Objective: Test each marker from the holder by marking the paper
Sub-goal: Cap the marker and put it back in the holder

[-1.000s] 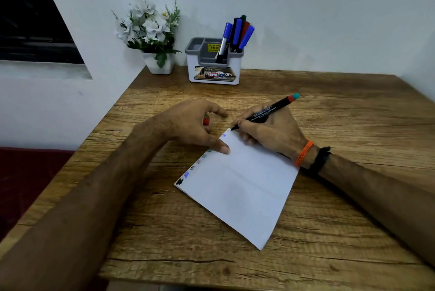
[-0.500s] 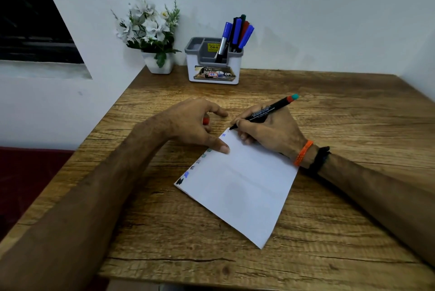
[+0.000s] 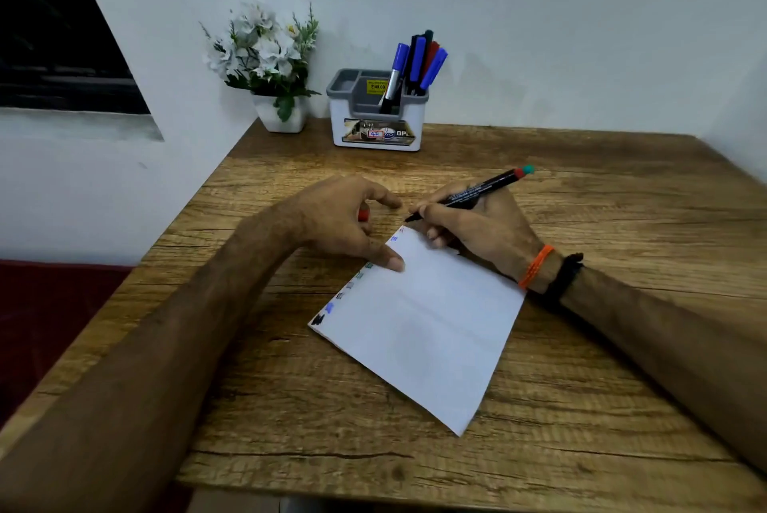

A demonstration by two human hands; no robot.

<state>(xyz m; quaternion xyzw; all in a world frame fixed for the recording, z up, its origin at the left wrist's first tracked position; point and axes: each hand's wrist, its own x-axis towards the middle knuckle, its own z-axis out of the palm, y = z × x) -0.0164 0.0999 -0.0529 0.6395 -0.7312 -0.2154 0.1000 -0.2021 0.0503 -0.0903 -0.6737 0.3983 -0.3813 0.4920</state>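
Lying flat on the wooden table [image 3: 581, 450], one sheet of white paper [image 3: 427, 330] is taken as the landmark; its long axis runs from its far corner, close to the hands, down to a near corner toward the viewer. Along its left edge a row of small test marks [image 3: 330, 308] is seen, perhaps seven, though the smaller ones are too faint to count surely. One black marker [image 3: 469, 194] is pinched in the fingers of the right hand [image 3: 477, 226], which rests on the far right edge of the paper. The marker's long axis is tilted, its tip pointed down and left at the paper's far corner, its red and teal tail raised up and to the right. Whether the tip touches the sheet cannot be told. The left hand [image 3: 336, 222] is placed just left of the paper's far corner, its thumb pressed on the left edge, and one red cap [image 3: 363, 215] is gripped in its curled fingers. Two wristbands, one orange [image 3: 535, 266] and one black [image 3: 566, 276], are worn on the right wrist. Well beyond the paper, against the wall, one white and grey holder [image 3: 375, 126] is stood, with about five markers [image 3: 419, 62] upright in its right compartment. Left of the holder, one white pot of flowers [image 3: 265, 60] is set.
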